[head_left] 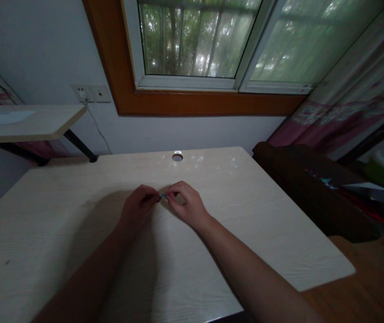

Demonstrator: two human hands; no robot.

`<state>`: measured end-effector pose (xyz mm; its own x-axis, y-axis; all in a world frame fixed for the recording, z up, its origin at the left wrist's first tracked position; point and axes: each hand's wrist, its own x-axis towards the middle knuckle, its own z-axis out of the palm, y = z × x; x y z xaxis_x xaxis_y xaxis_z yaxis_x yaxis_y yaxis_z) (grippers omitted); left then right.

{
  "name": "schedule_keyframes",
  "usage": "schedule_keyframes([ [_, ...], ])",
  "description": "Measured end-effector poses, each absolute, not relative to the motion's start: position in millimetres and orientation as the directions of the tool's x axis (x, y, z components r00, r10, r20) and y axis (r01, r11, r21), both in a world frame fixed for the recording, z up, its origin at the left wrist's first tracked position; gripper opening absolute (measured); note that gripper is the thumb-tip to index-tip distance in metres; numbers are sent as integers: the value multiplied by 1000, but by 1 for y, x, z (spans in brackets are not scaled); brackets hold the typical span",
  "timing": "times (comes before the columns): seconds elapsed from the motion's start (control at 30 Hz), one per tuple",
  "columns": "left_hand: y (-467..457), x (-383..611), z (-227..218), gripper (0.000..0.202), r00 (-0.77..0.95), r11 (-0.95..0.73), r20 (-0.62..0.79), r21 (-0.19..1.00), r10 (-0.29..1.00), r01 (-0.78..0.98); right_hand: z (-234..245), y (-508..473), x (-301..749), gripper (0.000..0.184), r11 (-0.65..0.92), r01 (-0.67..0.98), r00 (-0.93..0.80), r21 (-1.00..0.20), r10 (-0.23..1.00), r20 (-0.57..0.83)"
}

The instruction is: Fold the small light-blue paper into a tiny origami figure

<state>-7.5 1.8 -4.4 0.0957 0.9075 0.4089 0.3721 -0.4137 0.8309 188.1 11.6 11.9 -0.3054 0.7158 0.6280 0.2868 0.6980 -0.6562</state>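
Just above the pale wood-grain desk point(192, 269), my two hands meet near the middle of the view. A tiny greenish-blue piece point(162, 196) shows between their fingertips; it is too small to tell its kind. My left hand point(141, 202) pinches its left end, with the fingers curled together. From the other side my right hand point(187, 202) pinches it between thumb and index finger. Most of the piece is hidden by the fingers.
A round cable hole point(177, 156) lies near the desk's back edge. On the left a raised shelf point(44, 130) stands on black legs. A white cord point(97, 128) hangs from a wall socket point(91, 93). Right of the desk is a dark brown piece of furniture point(292, 193) with things on it.
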Motion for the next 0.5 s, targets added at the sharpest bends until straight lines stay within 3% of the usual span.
schedule_keyframes([
  [0.13, 1, -7, -4, 8, 88, -420, 421, 820, 903, 390, 12, 12, 189, 10, 719, 247, -324, -650, 693, 644],
  [0.5, -2, -3, -1, 15, 43, -282, 279, 942, 959, 180, 8, 14, 187, 7, 612, 166, -336, -774, 773, 539],
])
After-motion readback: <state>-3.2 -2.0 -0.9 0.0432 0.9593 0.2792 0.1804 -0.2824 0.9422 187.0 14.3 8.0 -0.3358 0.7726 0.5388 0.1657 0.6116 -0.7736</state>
